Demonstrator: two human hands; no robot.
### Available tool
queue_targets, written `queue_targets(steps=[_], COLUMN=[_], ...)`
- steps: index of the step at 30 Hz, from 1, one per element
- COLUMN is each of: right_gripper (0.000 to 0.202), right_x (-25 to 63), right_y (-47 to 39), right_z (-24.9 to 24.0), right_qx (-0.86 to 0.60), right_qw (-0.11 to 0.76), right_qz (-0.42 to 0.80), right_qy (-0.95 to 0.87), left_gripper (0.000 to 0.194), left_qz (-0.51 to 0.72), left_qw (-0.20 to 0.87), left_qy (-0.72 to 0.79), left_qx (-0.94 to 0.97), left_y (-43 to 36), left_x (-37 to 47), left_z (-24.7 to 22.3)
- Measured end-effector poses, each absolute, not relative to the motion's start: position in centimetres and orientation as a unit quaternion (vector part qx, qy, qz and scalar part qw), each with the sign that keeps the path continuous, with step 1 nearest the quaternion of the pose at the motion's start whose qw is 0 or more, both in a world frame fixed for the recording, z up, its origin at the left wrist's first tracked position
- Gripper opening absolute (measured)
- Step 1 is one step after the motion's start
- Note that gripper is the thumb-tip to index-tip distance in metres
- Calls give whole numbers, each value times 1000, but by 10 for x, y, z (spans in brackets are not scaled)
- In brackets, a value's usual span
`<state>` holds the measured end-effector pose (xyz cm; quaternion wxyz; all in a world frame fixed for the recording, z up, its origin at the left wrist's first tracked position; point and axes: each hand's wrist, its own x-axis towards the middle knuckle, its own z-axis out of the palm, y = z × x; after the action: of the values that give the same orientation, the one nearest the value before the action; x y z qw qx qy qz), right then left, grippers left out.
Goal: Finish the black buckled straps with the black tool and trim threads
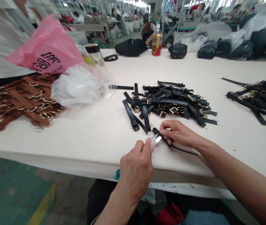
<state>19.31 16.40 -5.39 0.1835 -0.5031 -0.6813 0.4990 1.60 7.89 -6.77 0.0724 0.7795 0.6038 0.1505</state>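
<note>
My right hand [178, 134] pinches a thin black buckle strap [165, 139] close to its gold buckle, while the strap's tail trails right over the table edge side. My left hand [137, 165] is closed around small shiny thread snips [155, 140], mostly hidden in the fist. Their bright tips meet the strap just beside my right fingertips. Right behind both hands lies a tangled pile of black buckle straps [170, 101] with gold buckles.
On the left, brown straps with metal rings [27, 100] lie near a clear plastic bag [76, 86], a pink bag [51, 47] and a jar [95, 54]. More black straps [261, 97] are at right. A drink bottle [157, 42] and black cases [177, 51] stand at the back.
</note>
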Motion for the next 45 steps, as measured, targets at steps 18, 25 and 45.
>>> queue_targets(steps=[18,25,45], right_gripper=[13,13,11], right_x=[189,188,183], right_y=[157,158,142], right_z=[-55,-58,-51], right_qx=[-514,-502,-487], right_qw=[180,188,181], right_qz=[423,415,346], right_qy=[-725,-735,-781], left_gripper=[30,34,28], left_qz=[176,130,136], left_qw=[104,53,139], left_qy=[576,601,598], left_qx=[792,787,777], left_y=[82,80,80], left_x=[13,11,2], left_z=[-65,-59,-54])
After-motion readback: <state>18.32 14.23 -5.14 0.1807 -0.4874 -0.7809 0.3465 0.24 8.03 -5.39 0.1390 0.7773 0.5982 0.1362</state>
